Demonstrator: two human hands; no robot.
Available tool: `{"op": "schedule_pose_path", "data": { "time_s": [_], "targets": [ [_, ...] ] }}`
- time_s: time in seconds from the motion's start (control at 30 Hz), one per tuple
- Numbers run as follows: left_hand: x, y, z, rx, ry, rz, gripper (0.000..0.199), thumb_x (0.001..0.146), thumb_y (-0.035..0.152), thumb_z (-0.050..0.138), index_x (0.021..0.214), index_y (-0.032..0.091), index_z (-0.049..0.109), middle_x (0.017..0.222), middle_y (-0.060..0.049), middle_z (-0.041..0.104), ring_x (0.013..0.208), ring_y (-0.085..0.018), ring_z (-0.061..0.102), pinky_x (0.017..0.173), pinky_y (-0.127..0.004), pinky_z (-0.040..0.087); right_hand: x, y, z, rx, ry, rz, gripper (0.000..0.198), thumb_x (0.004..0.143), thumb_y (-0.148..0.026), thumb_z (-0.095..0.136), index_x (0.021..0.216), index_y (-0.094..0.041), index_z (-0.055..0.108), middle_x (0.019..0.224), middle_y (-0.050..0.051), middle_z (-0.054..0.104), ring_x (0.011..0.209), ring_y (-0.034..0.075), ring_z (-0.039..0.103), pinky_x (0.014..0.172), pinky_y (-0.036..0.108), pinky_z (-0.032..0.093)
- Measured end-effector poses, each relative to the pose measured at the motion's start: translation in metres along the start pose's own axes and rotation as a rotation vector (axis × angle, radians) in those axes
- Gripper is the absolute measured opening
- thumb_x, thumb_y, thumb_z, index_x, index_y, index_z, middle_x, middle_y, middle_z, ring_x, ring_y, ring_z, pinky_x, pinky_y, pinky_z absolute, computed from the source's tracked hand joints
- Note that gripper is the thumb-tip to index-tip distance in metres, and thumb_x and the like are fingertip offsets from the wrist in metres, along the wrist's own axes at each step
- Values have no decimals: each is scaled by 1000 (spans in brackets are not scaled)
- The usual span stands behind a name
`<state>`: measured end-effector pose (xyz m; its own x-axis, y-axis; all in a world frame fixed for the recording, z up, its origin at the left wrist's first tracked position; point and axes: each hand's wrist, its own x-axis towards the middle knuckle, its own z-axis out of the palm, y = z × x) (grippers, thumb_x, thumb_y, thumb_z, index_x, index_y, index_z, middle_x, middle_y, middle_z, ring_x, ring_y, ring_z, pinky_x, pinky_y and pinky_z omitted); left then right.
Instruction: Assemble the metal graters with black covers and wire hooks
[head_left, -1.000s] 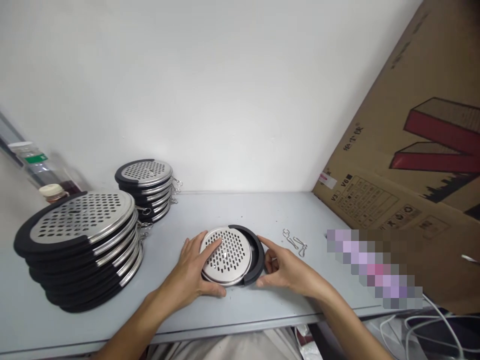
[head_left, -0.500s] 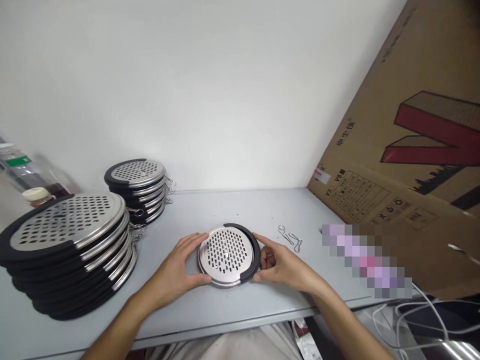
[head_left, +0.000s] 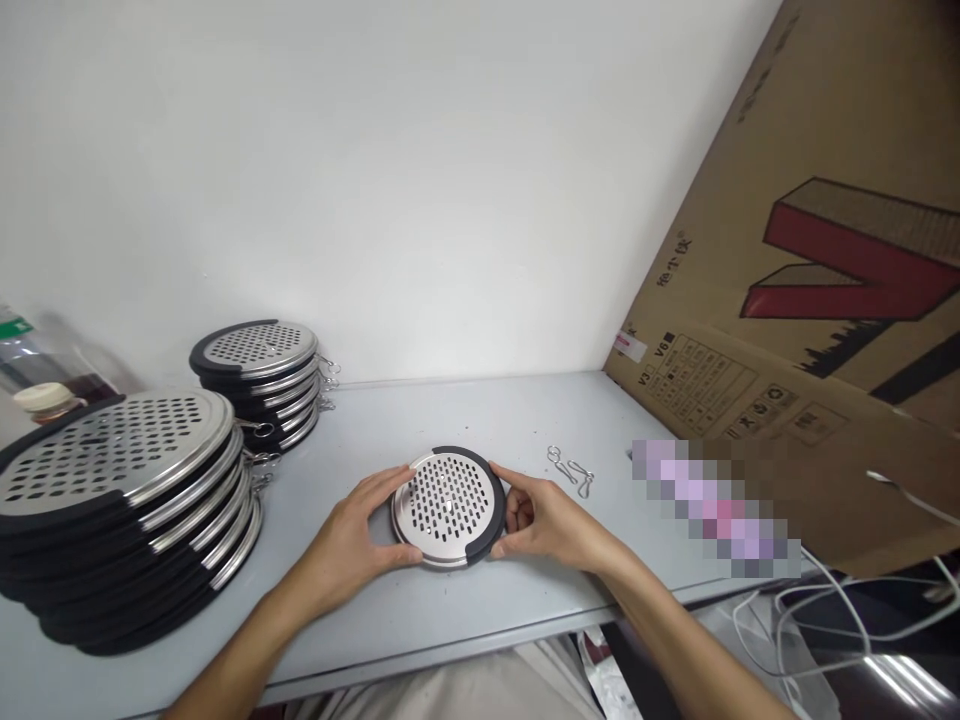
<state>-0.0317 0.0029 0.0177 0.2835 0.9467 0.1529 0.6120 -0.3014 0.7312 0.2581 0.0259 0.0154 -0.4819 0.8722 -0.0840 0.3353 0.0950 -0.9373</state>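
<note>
A round perforated metal disc (head_left: 448,500), like a strainer plate, lies flat on the table. A black rim piece (head_left: 491,502) wraps its right side, close against the metal edge. My left hand (head_left: 367,530) grips the disc's left edge, thumb at the front and fingers behind. From the other side my right hand (head_left: 536,520) holds the black rim piece, its index finger at the back and thumb at the front, the other fingers curled. Metal snap hooks (head_left: 571,472) lie to the right of the discs on the tabletop, beyond my right hand.
On the left stands a large stack of similar discs (head_left: 180,495) with hooks attached. Behind it is a smaller stack (head_left: 292,385). A bottle with a pale cap (head_left: 45,398) stands at far left. A large cardboard box (head_left: 712,345) leans on the right, near white cables (head_left: 847,590).
The black rim piece has moved left onto the disc, and the dark gap between them has closed. My right hand moved left with it. The view has shifted slightly.
</note>
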Motion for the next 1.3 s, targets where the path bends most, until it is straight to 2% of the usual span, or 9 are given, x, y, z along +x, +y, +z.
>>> {"op": "schedule_pose_path", "data": {
  "time_s": [0.2,0.43,0.57,0.7,0.9,1.0,1.07,1.17,1.3],
  "targets": [
    [-1,4,0,-25,-2,-10,78,69,35,80,139,31,46,146,-5,46,134,-28,42,115,-45,30,-2,-4,4,-220,54,-39,103,56,-46,87,145,-23,40,73,-4,56,68,16,54,61,26,43],
    [-5,4,-2,-42,13,-1,74,73,36,77,140,33,45,151,-6,39,138,-32,36,115,-52,27,-15,-19,41,-788,301,-245,92,53,-33,91,134,-21,49,126,17,48,114,36,46,91,48,47],
    [-4,5,-7,-294,-23,-82,70,79,42,72,141,29,43,148,-9,43,135,-30,42,112,-48,34,-17,-22,52,-897,304,-336,62,68,-35,82,123,-19,55,116,14,56,106,33,49,87,50,49],
    [-3,6,-14,-562,-47,-124,63,86,43,64,141,25,40,148,-11,44,133,-27,45,109,-44,40,-16,-17,59,-914,326,-361,61,75,-33,73,130,-17,50,117,16,57,105,34,52,84,50,52],
    [-3,4,-10,-525,114,7,64,85,40,66,142,28,38,153,-8,35,139,-27,37,116,-43,30,-16,-21,56,-539,389,-430,41,84,-15,52,124,-18,52,114,12,61,98,25,60,85,37,51],
    [-2,4,-7,-372,192,7,72,81,38,71,144,30,36,154,-5,34,141,-27,31,118,-44,26,-17,-28,49,-194,301,-307,14,93,-27,49,97,-20,60,85,3,62,73,16,58,65,26,48],
    [-2,6,-5,-383,173,-23,76,80,38,71,145,28,34,152,-6,39,139,-27,37,115,-43,31,-17,-27,46,-66,244,-220,21,93,-37,52,87,-20,60,73,0,58,66,14,54,59,24,44],
    [-2,9,-3,-472,129,-63,68,81,36,71,142,25,41,140,-8,54,128,-27,51,110,-40,39,-13,-19,43,56,231,-179,31,90,-43,56,111,-21,60,74,0,58,69,16,54,64,27,46],
    [0,11,-1,-583,79,-80,69,79,32,72,141,22,43,134,-9,59,122,-27,56,106,-41,44,-6,-11,40,232,175,-181,66,88,-43,60,146,-26,32,90,4,63,83,19,60,76,34,50]
  ]
}}
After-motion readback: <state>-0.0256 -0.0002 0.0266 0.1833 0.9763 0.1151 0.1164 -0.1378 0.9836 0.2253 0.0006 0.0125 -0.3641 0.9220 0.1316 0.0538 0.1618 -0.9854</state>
